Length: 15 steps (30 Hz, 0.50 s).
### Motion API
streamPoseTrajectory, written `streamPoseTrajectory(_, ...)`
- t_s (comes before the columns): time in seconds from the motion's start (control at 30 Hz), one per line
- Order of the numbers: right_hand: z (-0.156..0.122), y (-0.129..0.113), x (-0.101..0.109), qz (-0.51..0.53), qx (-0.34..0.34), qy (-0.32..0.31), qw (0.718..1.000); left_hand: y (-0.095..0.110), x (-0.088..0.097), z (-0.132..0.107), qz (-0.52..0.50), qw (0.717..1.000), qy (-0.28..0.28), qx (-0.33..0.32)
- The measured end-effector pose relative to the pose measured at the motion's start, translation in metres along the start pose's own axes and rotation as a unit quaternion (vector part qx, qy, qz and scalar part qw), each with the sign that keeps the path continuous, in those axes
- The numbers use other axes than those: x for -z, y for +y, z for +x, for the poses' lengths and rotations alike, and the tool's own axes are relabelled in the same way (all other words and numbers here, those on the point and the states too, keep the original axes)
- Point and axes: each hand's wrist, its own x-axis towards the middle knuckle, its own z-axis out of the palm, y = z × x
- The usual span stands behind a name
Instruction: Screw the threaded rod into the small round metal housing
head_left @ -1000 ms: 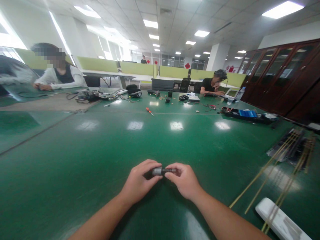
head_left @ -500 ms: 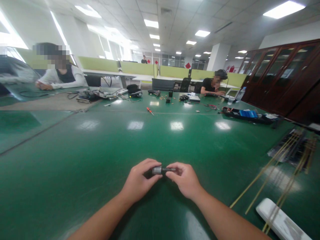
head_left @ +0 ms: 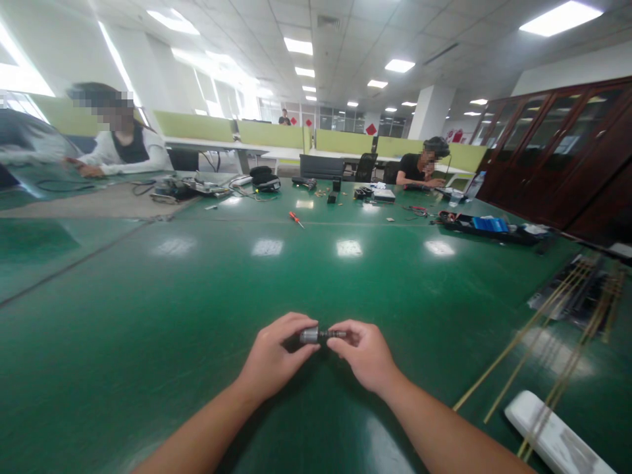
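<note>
Just above the green table (head_left: 316, 283), in front of me, my two hands hold a small metal part with a silver cylinder (head_left: 309, 336) at its left end and a narrower, dark stepped shaft (head_left: 326, 334) at its right. My left hand (head_left: 273, 355) pinches the cylinder between thumb and fingers. The shaft lies sideways between the thumb and fingers of my right hand (head_left: 369, 354), which cover some of it. Both hands' fingertips come close together around the part's middle. Its exact kind is too small to make out.
Long thin sticks (head_left: 523, 342) and a white elongated object (head_left: 553, 431) lie at right. An orange screwdriver (head_left: 295, 218) is farther off, ahead of a black tray (head_left: 486, 227) at far right. People sit at the far left (head_left: 123, 141) and far right (head_left: 419, 168).
My hands and the metal part have hardly moved. At the far left, the seated person's head and hands have shifted slightly.
</note>
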Motion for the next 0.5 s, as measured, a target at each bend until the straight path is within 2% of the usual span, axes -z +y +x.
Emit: streamPoseTrajectory(0.5,0.0004,0.0003,0.0012,-0.002,-0.002,0.004,1.000,0.0007,0.0009,0.0012,0.014,1.000,0.004,-0.003)
